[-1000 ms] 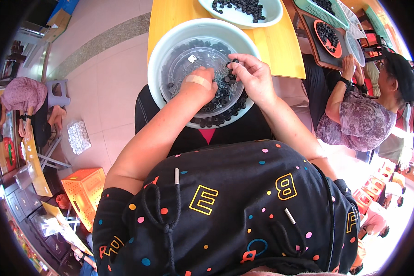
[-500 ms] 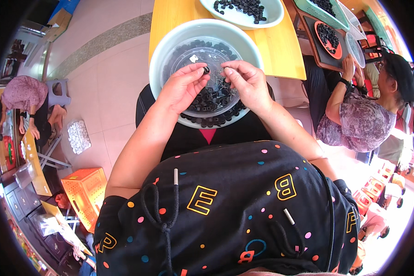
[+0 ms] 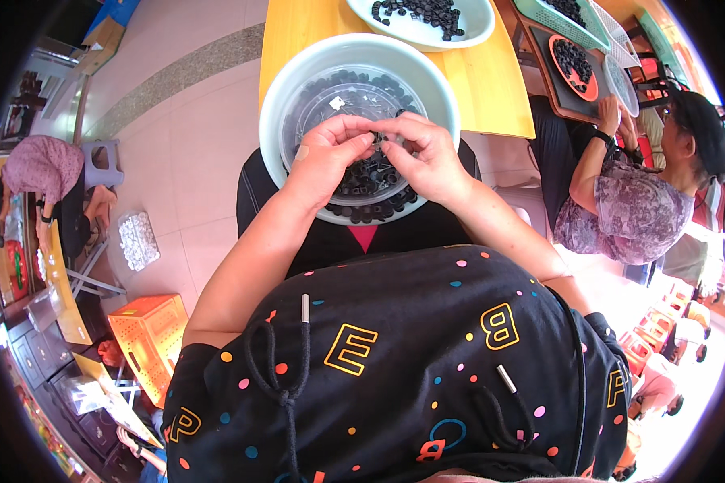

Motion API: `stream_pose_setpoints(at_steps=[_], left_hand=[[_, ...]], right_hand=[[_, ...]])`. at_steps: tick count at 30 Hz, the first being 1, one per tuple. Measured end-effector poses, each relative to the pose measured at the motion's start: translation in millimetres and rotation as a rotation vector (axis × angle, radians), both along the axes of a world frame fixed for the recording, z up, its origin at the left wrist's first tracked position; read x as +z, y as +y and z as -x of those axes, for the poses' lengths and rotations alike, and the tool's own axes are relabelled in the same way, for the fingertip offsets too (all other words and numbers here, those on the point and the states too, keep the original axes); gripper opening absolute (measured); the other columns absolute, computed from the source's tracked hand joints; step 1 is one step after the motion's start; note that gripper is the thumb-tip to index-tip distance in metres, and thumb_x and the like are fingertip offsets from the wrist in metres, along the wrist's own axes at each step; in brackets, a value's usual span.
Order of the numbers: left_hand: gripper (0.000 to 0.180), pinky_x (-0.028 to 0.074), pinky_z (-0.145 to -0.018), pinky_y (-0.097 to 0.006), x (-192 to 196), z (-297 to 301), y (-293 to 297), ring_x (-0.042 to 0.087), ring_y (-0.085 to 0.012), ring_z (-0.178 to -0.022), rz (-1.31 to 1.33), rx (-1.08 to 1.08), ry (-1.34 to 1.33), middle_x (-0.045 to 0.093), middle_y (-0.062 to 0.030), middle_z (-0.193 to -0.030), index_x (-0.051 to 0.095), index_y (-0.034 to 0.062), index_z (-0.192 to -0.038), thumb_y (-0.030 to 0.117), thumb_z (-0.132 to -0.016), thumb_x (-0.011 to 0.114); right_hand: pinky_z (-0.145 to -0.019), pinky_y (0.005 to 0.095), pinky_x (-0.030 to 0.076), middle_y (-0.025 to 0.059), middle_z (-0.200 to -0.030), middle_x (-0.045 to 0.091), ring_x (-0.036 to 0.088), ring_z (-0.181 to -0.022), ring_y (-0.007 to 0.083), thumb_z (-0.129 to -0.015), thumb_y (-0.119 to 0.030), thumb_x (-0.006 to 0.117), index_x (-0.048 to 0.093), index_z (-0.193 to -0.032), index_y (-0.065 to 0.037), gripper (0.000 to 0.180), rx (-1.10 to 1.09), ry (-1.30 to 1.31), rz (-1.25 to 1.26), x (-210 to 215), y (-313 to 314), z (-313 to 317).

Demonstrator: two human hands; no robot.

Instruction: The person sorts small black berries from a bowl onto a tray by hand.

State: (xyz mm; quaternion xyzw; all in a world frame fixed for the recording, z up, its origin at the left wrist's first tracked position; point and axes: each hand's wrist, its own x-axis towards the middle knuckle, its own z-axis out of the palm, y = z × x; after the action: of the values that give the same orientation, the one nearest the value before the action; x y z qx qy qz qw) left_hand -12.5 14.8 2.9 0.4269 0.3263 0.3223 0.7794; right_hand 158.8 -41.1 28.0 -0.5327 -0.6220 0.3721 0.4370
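Over a pale green basin [image 3: 274, 101] in my lap, my two hands meet with their fingertips touching. My left hand [image 3: 328, 157] is closed in a pinch on a small black plastic part [image 3: 377, 138], mostly hidden by the fingers. My right hand [image 3: 425, 158] pinches at the same spot; whether it holds a separate tiny piece cannot be made out. Below them a clear round tray [image 3: 292, 121] rests in the basin, holding black parts [image 3: 369, 179], thin clear bits and a white piece [image 3: 337, 104]. More black parts lie under and around the tray.
The basin stands against a yellow table [image 3: 495, 97], which bears a second pale basin [image 3: 479, 32] of black parts. At right a person [image 3: 628, 193] sits by an orange bowl [image 3: 594, 84]. Another person [image 3: 44, 173] bends at left, near an orange crate [image 3: 149, 330].
My hands were apart, the left one holding a black part; they have come together at the fingertips. The left hand has turned, its back now more in view.
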Motion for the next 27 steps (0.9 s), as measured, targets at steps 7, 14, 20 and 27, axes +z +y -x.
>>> stream_pose_setpoints(at_steps=[7,14,20,27], left_hand=[[0.02,0.051,-0.083,-0.025,-0.7,9.6,13.0,0.061,-0.0136,-0.088,0.117,0.127,0.059,0.063,-0.0078,-0.1,0.06,-0.0018,-0.106,0.006,-0.087,0.06],[0.02,0.052,-0.082,-0.023,-13.2,16.8,15.6,0.062,-0.0155,-0.091,0.364,0.035,-0.231,0.064,-0.0108,-0.1,0.059,-0.0025,-0.106,0.005,-0.087,0.059],[0.023,0.054,-0.082,-0.024,-13.3,15.9,8.6,0.062,-0.0174,-0.091,0.478,-0.04,-0.424,0.062,-0.0131,-0.101,0.055,-0.0031,-0.111,0.003,-0.088,0.057],[0.021,0.051,-0.087,-0.024,-9.0,11.9,4.0,0.06,-0.0154,-0.095,0.466,-0.064,-0.445,0.061,-0.0106,-0.104,0.058,-0.0003,-0.11,0.002,-0.089,0.055]], right_hand=[[-0.057,0.0243,0.044,0.0055,-0.08,0.06,0.054,-0.061,0.0092,-0.081,-0.005,0.062,0.066,-0.1,-0.004,0.019,-0.062,-0.114,0.074,-2.4,2.1,-6.1],[-0.054,0.0207,0.043,0.0026,-0.082,0.059,0.051,-0.059,0.0045,-0.08,-0.004,0.064,0.064,-0.1,-0.004,0.02,-0.101,0.09,0.002,-8.0,0.2,-1.3],[-0.051,0.0196,0.042,0.0013,-0.078,0.058,0.051,-0.058,0.0031,-0.078,0.0,0.066,0.063,-0.092,-0.003,0.014,-0.156,0.186,-0.074,-6.1,-0.7,5.9],[-0.05,0.0219,0.043,0.0042,-0.075,0.058,0.053,-0.054,0.0075,-0.075,0.002,0.069,0.063,-0.089,-0.003,0.016,-0.135,-0.048,-0.21,1.0,-4.6,9.0]])
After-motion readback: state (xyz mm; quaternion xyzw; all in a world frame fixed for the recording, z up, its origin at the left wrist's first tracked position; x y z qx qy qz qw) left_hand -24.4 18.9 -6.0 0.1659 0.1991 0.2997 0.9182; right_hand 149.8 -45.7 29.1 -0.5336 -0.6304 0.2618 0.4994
